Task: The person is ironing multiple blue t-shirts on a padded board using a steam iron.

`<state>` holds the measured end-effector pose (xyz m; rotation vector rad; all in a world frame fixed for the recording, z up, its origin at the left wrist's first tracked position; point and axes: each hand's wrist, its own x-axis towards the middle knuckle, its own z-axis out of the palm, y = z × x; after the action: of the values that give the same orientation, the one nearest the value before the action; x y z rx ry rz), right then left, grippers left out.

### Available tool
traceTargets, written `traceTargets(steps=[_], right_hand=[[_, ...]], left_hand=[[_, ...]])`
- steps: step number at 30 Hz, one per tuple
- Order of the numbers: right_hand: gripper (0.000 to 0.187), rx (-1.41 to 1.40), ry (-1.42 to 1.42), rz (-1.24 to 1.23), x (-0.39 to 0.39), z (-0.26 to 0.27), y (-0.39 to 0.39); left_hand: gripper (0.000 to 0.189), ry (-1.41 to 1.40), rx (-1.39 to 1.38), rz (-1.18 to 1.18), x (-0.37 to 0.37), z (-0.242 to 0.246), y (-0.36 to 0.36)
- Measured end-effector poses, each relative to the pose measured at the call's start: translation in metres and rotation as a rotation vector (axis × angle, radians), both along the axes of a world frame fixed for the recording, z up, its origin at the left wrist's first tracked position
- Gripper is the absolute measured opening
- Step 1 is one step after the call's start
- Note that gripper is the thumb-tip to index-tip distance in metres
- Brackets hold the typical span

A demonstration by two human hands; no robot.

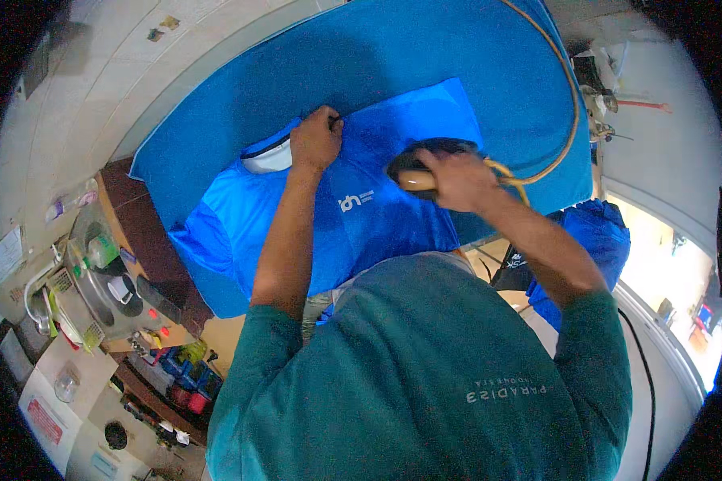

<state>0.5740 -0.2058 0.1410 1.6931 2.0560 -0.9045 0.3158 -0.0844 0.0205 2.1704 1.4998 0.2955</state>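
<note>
A bright blue short-sleeved shirt (295, 231) with a dark-trimmed collar and a small white chest print lies on a blue cloth-covered table (216, 108). The fingers of my left hand (317, 139) are curled over its shoulder edge beside the collar and grip the fabric there. Around the tan handle of a clothes iron (418, 180) closes my right hand (463, 180). The iron's dark body is over the shirt near the sleeve on the right; its soleplate is hidden and the iron looks blurred. A tan cord (568, 135) curves from it up the table's right side.
Blue fabric (604, 231) is heaped right of the table, beside a dark bag (511, 270). At left are a brown wooden edge (150, 234), a cluttered work surface (99, 288) and shelves below it (168, 397). A black cable (641, 361) hangs at lower right.
</note>
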Motion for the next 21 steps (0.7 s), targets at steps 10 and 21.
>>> traceTargets(steps=[10, 21], right_hand=[[0.039, 0.259, 0.221, -0.452, -0.094, -0.028, 0.1], [0.045, 0.285, 0.066, -0.724, -0.018, -0.021, 0.108]], left_hand=[[0.022, 0.007, 0.179, 0.243, 0.003, 0.018, -0.019], [0.063, 0.244, 0.29, -0.164, 0.014, -0.014, -0.058]])
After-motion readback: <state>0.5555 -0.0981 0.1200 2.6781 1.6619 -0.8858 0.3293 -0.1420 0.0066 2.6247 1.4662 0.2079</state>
